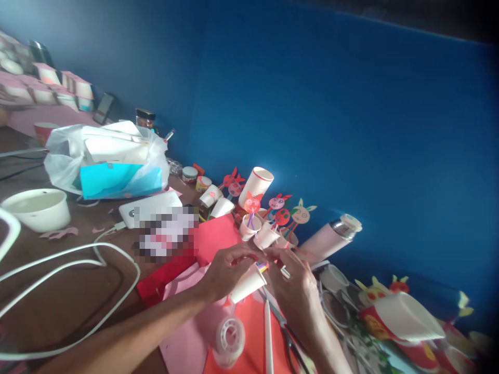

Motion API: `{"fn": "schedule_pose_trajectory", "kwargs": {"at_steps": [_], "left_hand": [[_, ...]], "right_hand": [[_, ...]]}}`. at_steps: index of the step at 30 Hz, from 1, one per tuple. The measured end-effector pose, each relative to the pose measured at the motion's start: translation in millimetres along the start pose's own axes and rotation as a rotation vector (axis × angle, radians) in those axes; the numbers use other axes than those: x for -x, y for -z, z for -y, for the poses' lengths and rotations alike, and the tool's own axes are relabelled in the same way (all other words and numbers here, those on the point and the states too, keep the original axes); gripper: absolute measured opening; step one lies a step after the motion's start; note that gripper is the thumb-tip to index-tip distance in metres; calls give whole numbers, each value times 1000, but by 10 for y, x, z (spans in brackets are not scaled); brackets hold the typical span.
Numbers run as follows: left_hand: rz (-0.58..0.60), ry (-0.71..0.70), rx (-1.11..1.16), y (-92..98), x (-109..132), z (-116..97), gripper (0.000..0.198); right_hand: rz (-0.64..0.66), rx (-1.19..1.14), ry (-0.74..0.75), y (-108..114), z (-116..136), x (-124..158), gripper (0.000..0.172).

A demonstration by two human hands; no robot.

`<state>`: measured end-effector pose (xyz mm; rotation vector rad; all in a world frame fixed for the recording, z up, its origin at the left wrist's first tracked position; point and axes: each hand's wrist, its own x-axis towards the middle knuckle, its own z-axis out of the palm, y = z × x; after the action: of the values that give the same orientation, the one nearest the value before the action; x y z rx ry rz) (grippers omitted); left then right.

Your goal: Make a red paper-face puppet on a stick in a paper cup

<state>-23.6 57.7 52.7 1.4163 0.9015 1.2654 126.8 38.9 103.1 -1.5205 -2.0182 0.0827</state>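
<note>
My left hand wraps around a white paper cup lying on its side. A thin rainbow-striped straw shows at the cup's mouth. My right hand sits just beyond it, its fingertips pinching at the straw and meeting my left fingers. Below my hands lie a roll of clear tape, a pair of scissors and a white stick. These rest on sheets of pink paper and orange-red paper. My hands hide the straw's lower part.
A white cable loops across the brown table to the left, near a white bowl and a stuffed plastic bag. Paper-cup figures on sticks and a pink thermos stand against the blue wall.
</note>
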Motion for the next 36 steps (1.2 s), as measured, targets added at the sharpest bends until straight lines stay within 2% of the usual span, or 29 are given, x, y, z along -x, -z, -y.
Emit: {"fn": "schedule_pose_trajectory", "kwargs": {"at_steps": [5,14,19,23,27,31,33,36], "left_hand": [[24,-16,44,17,3,-13,18],[47,-61,41,12,4,-44,17],[97,21,61,73,-46,-4,16],[197,140,216,124,-74,21,18],[264,190,371,119,-73,19,20],[346,232,368,139,-73,9,23],[424,225,346,169,-73,-2,24],[491,202,371,200,-64,-19,27]], "right_hand": [[56,-85,-82,65,43,-16,24],[37,32,43,69,64,4,21],[-62,122,204,182,24,-32,12],[-118,263,385,270,-31,-47,11],[-82,351,428,285,-53,-23,11],[-31,250,445,409,-59,-58,9],[69,111,455,536,-81,-125,6],[267,-132,393,697,-129,-254,7]]}}
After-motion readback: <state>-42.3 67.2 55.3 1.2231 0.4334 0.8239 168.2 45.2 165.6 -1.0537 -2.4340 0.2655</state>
